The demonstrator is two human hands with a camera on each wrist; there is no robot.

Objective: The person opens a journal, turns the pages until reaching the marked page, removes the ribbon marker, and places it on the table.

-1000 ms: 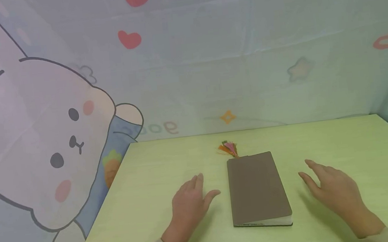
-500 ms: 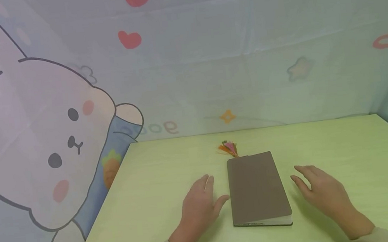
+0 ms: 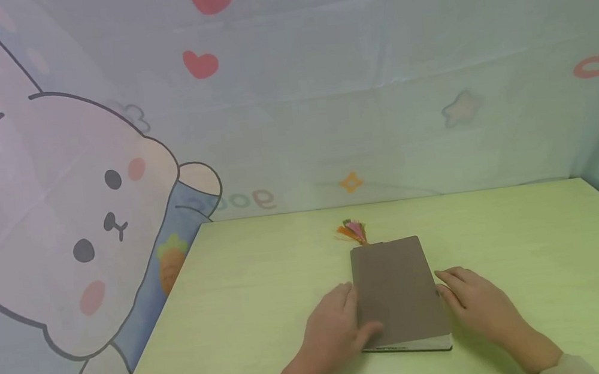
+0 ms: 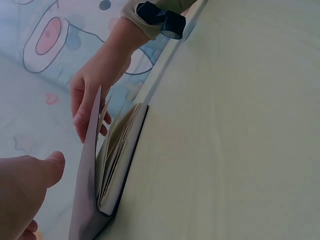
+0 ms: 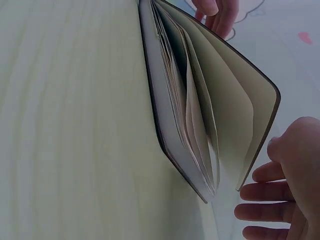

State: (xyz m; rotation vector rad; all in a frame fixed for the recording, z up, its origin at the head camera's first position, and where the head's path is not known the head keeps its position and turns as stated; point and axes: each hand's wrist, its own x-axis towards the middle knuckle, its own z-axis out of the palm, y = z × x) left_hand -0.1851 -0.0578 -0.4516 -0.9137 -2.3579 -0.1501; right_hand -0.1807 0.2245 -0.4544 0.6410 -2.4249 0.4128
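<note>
A brown-covered notebook lies on the table, its front cover lifted a little from the pages. At its left edge is my left hand; in the head view the thumb reaches over the lower left corner of the cover. My right hand is at the right edge, thumb and forefinger beside the cover. In the right wrist view its fingers are loosely extended near the cover's free edge; firm contact cannot be told. Neither hand visibly grips the notebook. The left fingertips are partly hidden.
A tassel of orange, pink and green threads sticks out past the notebook's top edge. The pale yellow-green table ends at a back wall cloth printed with a rabbit, hearts and stars.
Both hands have moved inward, the left to the right and the right to the left, and now stand at the notebook's edges. The notebook has stayed in place.
</note>
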